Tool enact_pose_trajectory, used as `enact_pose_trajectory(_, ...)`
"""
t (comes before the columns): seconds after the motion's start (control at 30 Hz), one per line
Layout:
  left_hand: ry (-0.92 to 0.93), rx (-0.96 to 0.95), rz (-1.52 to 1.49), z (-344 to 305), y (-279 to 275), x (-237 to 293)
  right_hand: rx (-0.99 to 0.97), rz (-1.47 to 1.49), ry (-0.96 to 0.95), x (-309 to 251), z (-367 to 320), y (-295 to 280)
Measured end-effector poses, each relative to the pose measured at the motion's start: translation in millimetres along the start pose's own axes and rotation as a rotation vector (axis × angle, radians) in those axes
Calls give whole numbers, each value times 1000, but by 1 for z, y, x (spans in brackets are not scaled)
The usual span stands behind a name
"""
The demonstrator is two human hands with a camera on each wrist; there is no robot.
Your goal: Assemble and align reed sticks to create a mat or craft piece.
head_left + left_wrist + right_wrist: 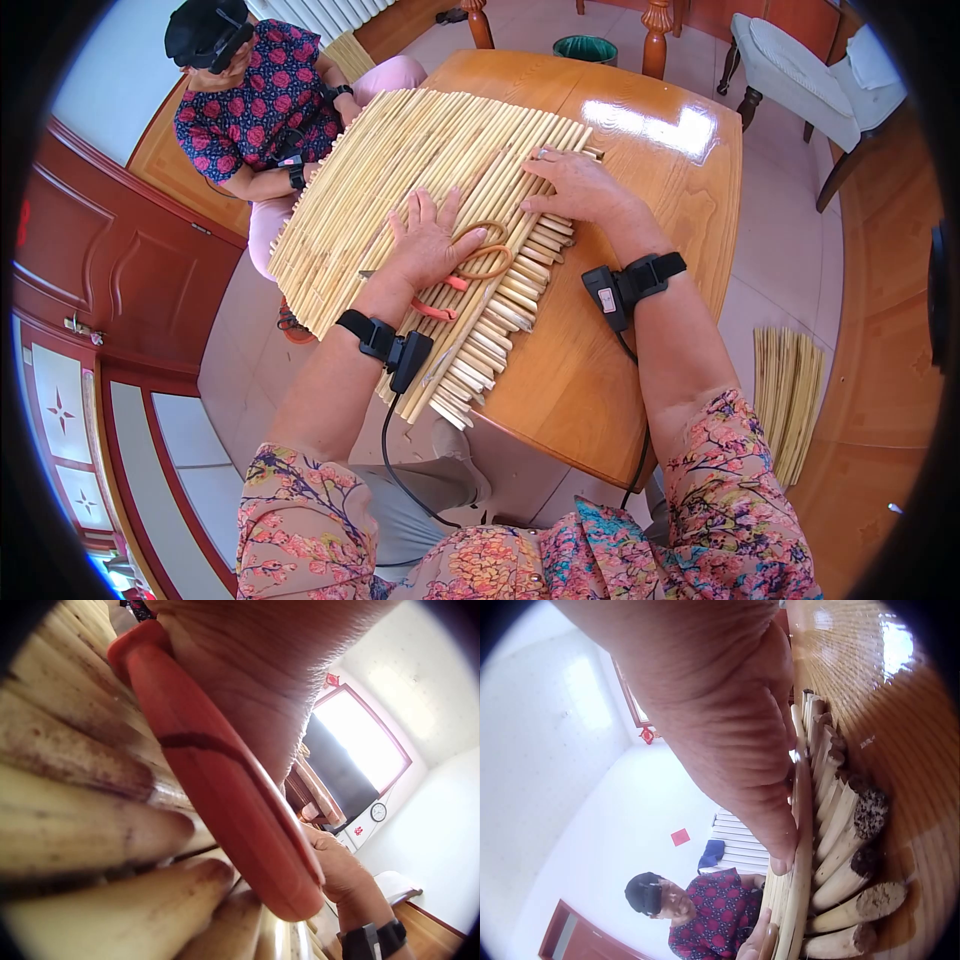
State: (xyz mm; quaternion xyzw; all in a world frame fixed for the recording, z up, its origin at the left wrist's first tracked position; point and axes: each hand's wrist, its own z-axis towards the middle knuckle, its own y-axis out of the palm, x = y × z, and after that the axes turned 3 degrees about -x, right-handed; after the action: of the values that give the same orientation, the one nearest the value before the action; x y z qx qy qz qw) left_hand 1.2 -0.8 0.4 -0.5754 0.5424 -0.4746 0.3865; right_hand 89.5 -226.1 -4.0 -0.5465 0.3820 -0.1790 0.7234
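Stalks, pale and cylindrical, lie under smooth red handles, the spread left hand and the outstretched right hand.

We see pale straw-yellow stalks, some mottled brown, and a coral-red tool handle crossed by a dark streak. The grained table is orange-brown. We find pink, purple and yellow blossoms over beige on the left sleeve, pink-red roses on the other person's navy shirt, black on the cap and dark red on the door.
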Motion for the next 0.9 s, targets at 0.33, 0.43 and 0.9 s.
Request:
enact_pose_trajectory(0.33, 19, 21, -30, -2, -1, 1, -11, -9, 13, -3, -2, -3)
enact_pose_trajectory(0.43, 21, 26, -26, -1, 1, 0, -27, -5, 13, -3, -1, -4)
enact_pose_trajectory(0.9, 27, 39, -15, 0, 3, -2, -21, -8, 4, -3, -1, -3)
